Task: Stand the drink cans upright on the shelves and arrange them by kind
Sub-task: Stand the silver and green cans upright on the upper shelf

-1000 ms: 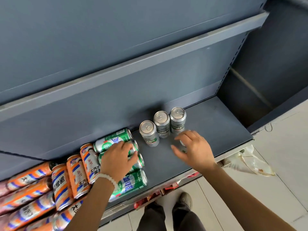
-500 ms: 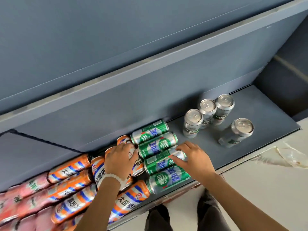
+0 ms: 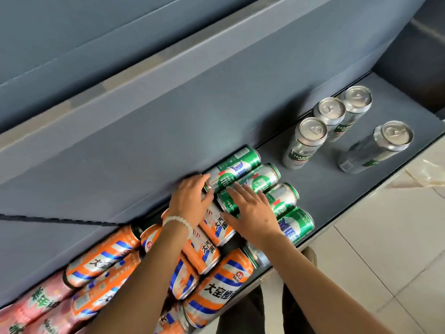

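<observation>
Both hands now further back: left hand [image 3: 190,201] curled on lying green can [image 3: 232,168], right hand [image 3: 252,213] flat

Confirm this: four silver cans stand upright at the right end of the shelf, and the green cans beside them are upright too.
Not quite. The head view shows four silver cans upright on the shelf, but the green cans lie on their sides, with the right hand resting open on them.

Both hands [image 3: 252,213] on toppled green cans [image 3: 262,179]
</observation>
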